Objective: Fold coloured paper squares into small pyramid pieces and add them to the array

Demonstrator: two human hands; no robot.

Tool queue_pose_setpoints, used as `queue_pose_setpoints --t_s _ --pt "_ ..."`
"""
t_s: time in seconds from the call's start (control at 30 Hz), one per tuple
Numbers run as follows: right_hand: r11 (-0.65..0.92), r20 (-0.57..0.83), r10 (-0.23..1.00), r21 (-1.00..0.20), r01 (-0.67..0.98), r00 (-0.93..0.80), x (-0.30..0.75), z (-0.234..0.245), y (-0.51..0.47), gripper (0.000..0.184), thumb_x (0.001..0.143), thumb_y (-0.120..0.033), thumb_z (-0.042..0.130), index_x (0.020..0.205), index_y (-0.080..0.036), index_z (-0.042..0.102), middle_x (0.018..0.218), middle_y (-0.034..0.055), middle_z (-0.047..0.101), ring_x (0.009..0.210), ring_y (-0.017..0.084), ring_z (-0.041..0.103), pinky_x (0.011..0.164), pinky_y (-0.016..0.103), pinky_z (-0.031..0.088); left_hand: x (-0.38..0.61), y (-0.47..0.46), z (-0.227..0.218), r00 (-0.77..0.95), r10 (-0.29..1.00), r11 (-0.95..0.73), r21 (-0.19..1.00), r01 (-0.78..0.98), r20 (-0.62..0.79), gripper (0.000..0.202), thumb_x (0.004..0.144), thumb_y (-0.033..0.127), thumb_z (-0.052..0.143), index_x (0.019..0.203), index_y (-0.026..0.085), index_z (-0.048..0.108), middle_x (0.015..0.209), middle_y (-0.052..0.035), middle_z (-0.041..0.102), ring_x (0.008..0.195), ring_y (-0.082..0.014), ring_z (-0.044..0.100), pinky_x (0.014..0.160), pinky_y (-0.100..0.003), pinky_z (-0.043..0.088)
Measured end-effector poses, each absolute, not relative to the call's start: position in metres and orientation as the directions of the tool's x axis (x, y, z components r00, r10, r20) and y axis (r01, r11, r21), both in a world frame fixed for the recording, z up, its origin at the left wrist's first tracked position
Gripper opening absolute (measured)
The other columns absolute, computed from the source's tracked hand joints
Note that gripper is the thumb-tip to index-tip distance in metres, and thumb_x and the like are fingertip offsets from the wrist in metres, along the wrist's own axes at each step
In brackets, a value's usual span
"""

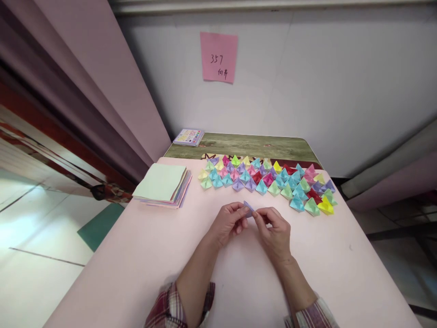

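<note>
Left hand (229,222) and right hand (273,230) pinch one purple paper piece (249,207), fingers narrow around it.
Many folded pieces (269,182) already lie on the tabletop (136,264); a stack of flat sheets (163,184) is not folded yet.

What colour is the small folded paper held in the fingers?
Pale purple; the folded paper shows best in the head view, pinched between left hand and right hand.

Forearms reaching in from near side, converging at centre; left hand (229,223) and right hand (273,233) meeting, fingertips pinching closed.
</note>
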State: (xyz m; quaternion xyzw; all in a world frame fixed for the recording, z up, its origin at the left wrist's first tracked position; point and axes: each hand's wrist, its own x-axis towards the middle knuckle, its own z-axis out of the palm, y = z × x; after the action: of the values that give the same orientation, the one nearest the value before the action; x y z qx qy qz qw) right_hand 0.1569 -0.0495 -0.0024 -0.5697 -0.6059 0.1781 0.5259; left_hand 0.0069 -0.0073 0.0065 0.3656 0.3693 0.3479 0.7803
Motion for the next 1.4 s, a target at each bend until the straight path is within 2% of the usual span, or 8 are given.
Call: queue_pose_setpoints --t_s 0.1,0.2,0.37,0.47,0.7,0.87,1.23,1.4 --pt "0.256 0.354 0.911 -0.887 0.385 0.210 0.157 -0.004 -0.050 0.017 0.088 -0.033 0.062 0.077 -0.020 0.064 0.069 0.0006 0.059 0.058 0.013 0.053 0.057 0.026 0.043 0.005 -0.006 0.007 0.506 0.798 0.502 0.824 -0.261 -0.326 0.033 0.078 0.046 0.069 0.079 0.015 0.060 0.061 0.0006 0.063 0.039 -0.0052 0.050 0.036 -0.016 0.032" --pt "0.101 0.112 0.981 -0.992 0.072 0.157 0.158 -0.007 -0.049 0.024 0.090 -0.039 0.059 0.075 -0.020 0.061 0.061 -0.0017 0.056 0.052 0.011 0.051 0.051 0.024 0.043 0.004 -0.006 0.009 0.526 0.782 0.516 0.822 -0.243 -0.335 0.035 0.075 0.047 0.073 0.078 0.014 0.059 0.067 -0.0013 0.065 0.047 -0.0076 0.057 0.043 -0.018 0.041" --pt "-0.053 -0.077 0.993 -0.969 -0.243 0.088 0.158 -0.009 -0.045 0.025 0.081 -0.040 0.071 0.094 -0.021 0.060 0.065 -0.0033 0.059 0.053 0.010 0.054 0.049 0.021 0.044 0.004 -0.005 0.011 0.511 0.806 0.476 0.840 -0.259 -0.299 0.033 0.073 0.042 0.075 0.076 0.013 0.059 0.068 -0.0021 0.065 0.056 -0.0104 0.061 0.055 -0.022 0.049" --pt "-0.071 -0.095 0.992 -0.966 -0.249 0.085 0.159 -0.008 -0.044 0.037 0.081 -0.042 0.070 0.109 -0.021 0.059 0.065 -0.0035 0.058 0.054 0.011 0.055 0.050 0.022 0.045 0.004 -0.005 0.011 0.506 0.822 0.429 0.869 -0.245 -0.263 0.032 0.072 0.039 0.076 0.076 0.013 0.059 0.066 -0.0021 0.064 0.056 -0.0116 0.061 0.056 -0.024 0.049" --pt "-0.046 -0.059 0.994 -0.991 -0.126 0.097 0.161 -0.012 -0.043 0.028 0.079 -0.044 0.071 0.085 -0.019 0.061 0.069 -0.0007 0.060 0.056 0.012 0.054 0.053 0.024 0.046 0.007 -0.004 0.006 0.449 0.867 0.341 0.916 -0.214 -0.217 0.036 0.068 0.036 0.079 0.086 0.014 0.057 0.064 0.0009 0.062 0.053 -0.0127 0.060 0.052 -0.025 0.049" --pt "-0.040 -0.062 0.990 -0.984 -0.174 0.124 0.158 -0.016 -0.042 0.028 0.075 -0.040 0.074 0.085 -0.021 0.057 0.069 -0.0032 0.058 0.057 0.011 0.055 0.053 0.023 0.046 0.008 -0.003 0.002 0.368 0.912 0.280 0.930 -0.237 -0.181 0.048 0.065 0.030 0.080 0.104 0.017 0.054 0.067 0.0054 0.058 0.050 -0.0100 0.057 0.052 -0.024 0.048" --pt "0.005 0.002 0.987 -1.000 -0.024 0.160 0.159 -0.018 -0.042 0.026 0.079 -0.040 0.071 0.094 -0.019 0.070 0.070 0.0007 0.067 0.056 0.012 0.055 0.054 0.024 0.047 0.011 -0.006 0.004 0.427 0.856 0.399 0.898 -0.186 -0.292 0.029 0.066 0.032 0.079 0.077 0.010 0.065 0.058 -0.0013 0.062 0.050 -0.0104 0.056 0.049 -0.022 0.045" --pt "0.010 0.006 0.992 -1.000 -0.029 0.122 0.159 -0.016 -0.043 0.026 0.079 -0.041 0.070 0.094 -0.020 0.071 0.077 0.0029 0.071 0.061 0.015 0.061 0.057 0.027 0.051 0.009 -0.007 0.009 0.458 0.828 0.439 0.881 -0.175 -0.322 0.029 0.066 0.034 0.079 0.076 0.012 0.063 0.060 -0.0029 0.065 0.049 -0.0123 0.060 0.048 -0.023 0.049"
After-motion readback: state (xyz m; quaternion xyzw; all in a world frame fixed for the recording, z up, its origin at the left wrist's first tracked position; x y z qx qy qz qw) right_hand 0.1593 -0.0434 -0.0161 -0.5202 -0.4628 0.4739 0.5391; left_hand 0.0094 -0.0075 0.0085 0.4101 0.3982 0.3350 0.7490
